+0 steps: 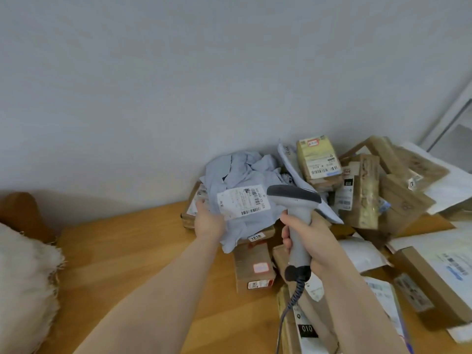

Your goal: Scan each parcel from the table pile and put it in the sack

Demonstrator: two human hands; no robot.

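My left hand (208, 221) holds up a crumpled light-blue soft parcel (242, 175) by its left side, its white barcode label (244, 202) facing me. My right hand (309, 236) grips the handle of a grey barcode scanner (296, 200), whose dark head points at the label from just right of it. The scanner's coiled cable (291, 305) hangs down toward me. Below and to the right lies the pile of parcels (362, 190): brown cardboard boxes and white mailers on the wooden table (143, 251).
A white woven sack (25, 287) stands at the left edge beside the table, with a brown chair back (23, 213) behind it. A grey wall rises behind the table. A small brown box (252, 267) lies under the held parcel.
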